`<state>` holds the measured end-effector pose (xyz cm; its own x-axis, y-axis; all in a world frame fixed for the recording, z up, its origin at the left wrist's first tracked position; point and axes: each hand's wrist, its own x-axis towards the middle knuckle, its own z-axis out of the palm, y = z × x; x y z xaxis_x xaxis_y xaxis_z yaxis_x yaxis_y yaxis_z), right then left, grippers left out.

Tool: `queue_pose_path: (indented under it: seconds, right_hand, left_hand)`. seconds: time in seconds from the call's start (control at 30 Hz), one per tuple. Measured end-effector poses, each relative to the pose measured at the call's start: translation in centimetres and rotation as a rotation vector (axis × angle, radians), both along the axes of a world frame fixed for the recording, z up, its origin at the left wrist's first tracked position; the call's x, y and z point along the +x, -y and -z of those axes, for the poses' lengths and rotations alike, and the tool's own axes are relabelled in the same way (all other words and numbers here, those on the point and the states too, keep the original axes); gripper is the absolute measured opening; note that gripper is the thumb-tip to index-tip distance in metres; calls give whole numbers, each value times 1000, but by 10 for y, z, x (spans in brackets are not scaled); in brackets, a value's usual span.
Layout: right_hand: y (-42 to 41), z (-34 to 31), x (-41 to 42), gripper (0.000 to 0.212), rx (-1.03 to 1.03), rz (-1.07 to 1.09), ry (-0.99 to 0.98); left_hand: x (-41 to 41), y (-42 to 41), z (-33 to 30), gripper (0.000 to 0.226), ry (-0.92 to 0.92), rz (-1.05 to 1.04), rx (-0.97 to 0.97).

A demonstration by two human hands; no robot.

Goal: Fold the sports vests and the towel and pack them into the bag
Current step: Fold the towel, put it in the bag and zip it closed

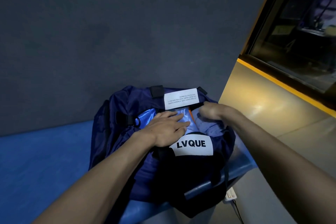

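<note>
A navy bag (138, 152) with a white "LVQUE" patch and a white text label lies open on a blue bench (45, 160). Shiny blue vest fabric (147, 114) with a thin orange edge fills the left of its opening. A pale grey-blue towel (209, 125) sits bunched in the right of the opening. My left hand (165, 127) lies flat on the shiny fabric, fingers straight, pressing it down. My right hand (212, 110) is curled at the bag's far rim above the towel; motion blur hides what its fingers hold.
A dark grey wall stands right behind the bag. To the right runs a tan ledge (263, 100) with a yellow strip under a dark window. A white power plug (231, 195) with a black cable lies on the floor by the bench's right end.
</note>
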<state>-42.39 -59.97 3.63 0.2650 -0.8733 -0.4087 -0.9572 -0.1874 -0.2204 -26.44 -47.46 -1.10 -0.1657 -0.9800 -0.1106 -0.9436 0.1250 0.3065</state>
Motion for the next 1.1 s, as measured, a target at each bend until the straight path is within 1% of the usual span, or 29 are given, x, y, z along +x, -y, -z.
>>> queue_pose_path:
  seconds: [0.07, 0.1, 0.2, 0.23, 0.27, 0.33, 0.4, 0.43, 0.53, 0.6, 0.67, 0.77, 0.83, 0.97, 1.0, 1.07, 1.1]
  right_hand:
    - [2, -9, -7, 54, 130, 51, 166]
    - [3, -10, -12, 57, 137, 55, 214]
    - [1, 0, -22, 67, 50, 34, 319]
    - [0, 5, -24, 71, 25, 1, 310]
    - [-3, 9, -26, 76, 15, -48, 262]
    - [-8, 15, -30, 83, 16, -156, 60]
    - [-11, 13, -34, 77, -68, -280, -141]
    - [-12, 10, -35, 73, -119, -332, -196]
    - [-13, 0, -34, 61, -184, -414, -307]
    - [-14, -4, -32, 58, -199, -461, -374]
    - [-14, -3, -31, 62, -151, -456, -423]
    - [-16, 9, -28, 71, -8, -398, -555]
    - [-16, 13, -25, 73, 10, -366, -571]
    - [-20, -4, -12, 72, -208, -391, -555]
    - [-21, -7, -10, 70, -201, -409, -591]
    - [-25, -7, -8, 67, -106, -433, -664]
    - [-28, -8, -8, 63, -87, -432, -658]
  left_hand:
    - [1, 1, 2, 48, 2, -2, -3]
    - [1, 2, 3, 48, 5, -2, -5]
    - [1, 1, 3, 48, 11, 0, -1]
    - [1, 1, 2, 48, 13, 2, 2]
    - [0, 0, 1, 48, 19, 3, 6]
    - [-1, -1, -2, 48, 40, 1, 14]
    - [-2, -2, -5, 48, 49, 0, 16]
    - [-2, -3, -6, 47, 46, -1, 23]
    - [-1, -3, -7, 47, 40, 2, 35]
    - [-1, -3, -7, 47, 49, 4, 40]
    - [-1, -2, -6, 48, 52, 3, 39]
    - [0, -1, -3, 48, 42, 7, 37]
    - [0, -1, 0, 48, 34, 12, 27]
    - [2, 0, 2, 48, 30, 9, 36]
    - [2, 0, 2, 48, 37, 9, 39]
    - [2, -1, -3, 48, 32, 30, 46]
    - [3, -2, -9, 47, 1, 52, 34]
